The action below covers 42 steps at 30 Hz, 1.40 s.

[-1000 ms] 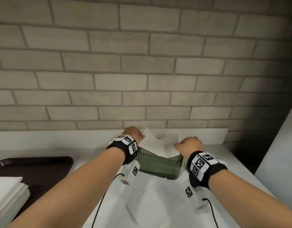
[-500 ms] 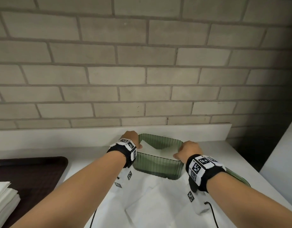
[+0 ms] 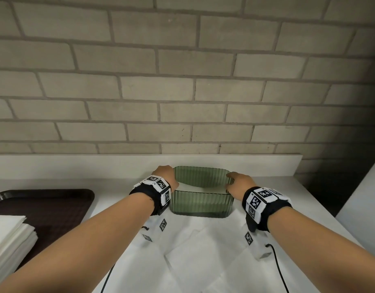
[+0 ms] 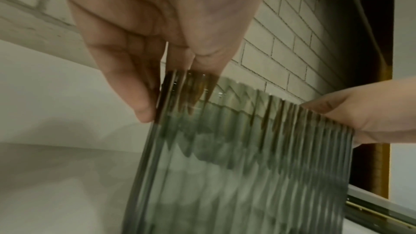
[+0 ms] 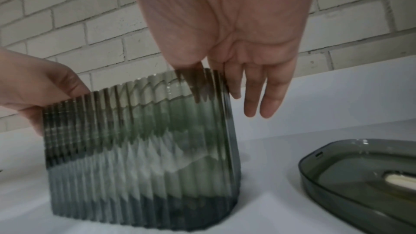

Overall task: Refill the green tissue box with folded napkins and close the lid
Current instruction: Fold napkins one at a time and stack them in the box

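There, the left hand (image 3: 166, 177) pinched the left rim of the green tissue box (image 3: 201, 203), thumb down inside the ribbed wall and the fingers (image 4: 133, 84) flat against its outside. The right hand (image 3: 239, 184) did the same on the right rim: thumb tucked inside, fingers (image 5: 261, 93) hanging straight down the outer wall, their tips clear of the counter (image 3: 309, 199).

The box stood open-topped on the white counter, close in front of the low white ledge (image 3: 76, 166) under the brick wall (image 3: 182, 81), with a strip of bare counter between them. Folded napkins (image 3: 200, 188) lay inside it, their white mass well below the rim and showing through the ribbed wall in the right wrist view. The lid (image 5: 360, 175) was off, lying on the counter just to the right of the box and apart from it, its shallow rim turned up.

Loose white napkin sheets (image 3: 203, 250) spread over the near counter right up to the box's front edge. To the left, well apart, a dark brown tray (image 3: 55, 206) lay on the counter beside open white surface, and a stack of napkins (image 3: 11, 235) lay at its near end.
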Available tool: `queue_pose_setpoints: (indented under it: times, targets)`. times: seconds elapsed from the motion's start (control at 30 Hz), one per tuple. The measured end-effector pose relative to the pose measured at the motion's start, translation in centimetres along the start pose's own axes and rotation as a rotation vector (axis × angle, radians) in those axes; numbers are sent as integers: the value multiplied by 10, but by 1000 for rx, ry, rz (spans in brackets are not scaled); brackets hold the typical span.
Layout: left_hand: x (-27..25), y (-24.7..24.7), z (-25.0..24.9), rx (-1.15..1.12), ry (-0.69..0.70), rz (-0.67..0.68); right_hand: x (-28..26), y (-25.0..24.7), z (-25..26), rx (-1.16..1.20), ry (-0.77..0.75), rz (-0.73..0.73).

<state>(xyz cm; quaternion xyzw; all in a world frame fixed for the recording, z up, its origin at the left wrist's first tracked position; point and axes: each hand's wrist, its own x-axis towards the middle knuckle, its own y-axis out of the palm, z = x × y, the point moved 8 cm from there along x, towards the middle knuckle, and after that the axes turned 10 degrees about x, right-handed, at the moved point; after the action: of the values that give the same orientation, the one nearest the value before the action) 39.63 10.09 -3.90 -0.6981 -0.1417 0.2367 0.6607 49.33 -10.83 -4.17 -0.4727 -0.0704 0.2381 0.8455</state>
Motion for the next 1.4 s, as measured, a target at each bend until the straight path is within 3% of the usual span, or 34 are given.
queue_pose_setpoints:
  times: [0.23, 0.4, 0.43, 0.5, 0.57, 0.63, 0.73, 0.9, 1.13, 1.23, 1.4]
  targets:
    - [-19, 2, 10, -237, -10, 11, -14, -3, 5, 49, -120, 33]
    - [-54, -15, 21, -393, -5, -157, -62, -31, -3, 128, -204, -284]
    - [-66, -19, 24, -425, -15, -201, -73, -30, -8, 84, -201, -289]
    - [-92, -18, 28, -420, 0, -243, -85, -15, -25, -26, -107, -162]
    - [-113, 7, 27, -324, 41, -133, -91, 10, -46, -109, 19, 60]
    - [-132, 48, 24, -193, 68, 68, -97, 31, -57, -108, 82, 208]
    - [-157, 90, 16, -128, 68, 250, -96, 45, -64, 90, 132, 192]
    - [-166, 104, 5, -113, 58, 220, -92, 53, -61, 290, 156, 152]
    - [-160, 109, 11, -348, -108, 275, -108, 38, -40, 235, 25, 3]
    - [-160, 106, 9, -393, -95, 295, -115, 32, -35, 452, -31, -51]
    - [-162, 91, 12, -540, -59, 257, -129, 15, -16, 723, -140, 51]
